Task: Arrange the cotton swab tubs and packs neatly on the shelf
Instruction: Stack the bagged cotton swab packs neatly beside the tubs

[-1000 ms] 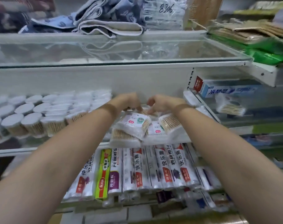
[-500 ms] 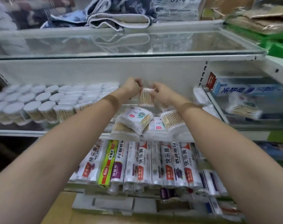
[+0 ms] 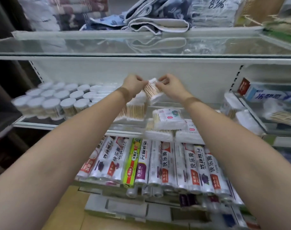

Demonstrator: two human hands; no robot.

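Fingers [image 3: 163,81] of both hands are pinching one swab pack [image 3: 152,89], now lifted higher above the shelf [image 3: 41,124]. Left hand [image 3: 134,85] and right hand [image 3: 172,86] are positioning it beside the standing packs [image 3: 135,111]; tubs [image 3: 58,98] are sitting left.

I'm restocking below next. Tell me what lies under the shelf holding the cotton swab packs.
Under the glass shelf, a row of plastic wrap rolls lies side by side, printed ends outward. More packages sit below them, blurred. The forearms cover both ends of the row.
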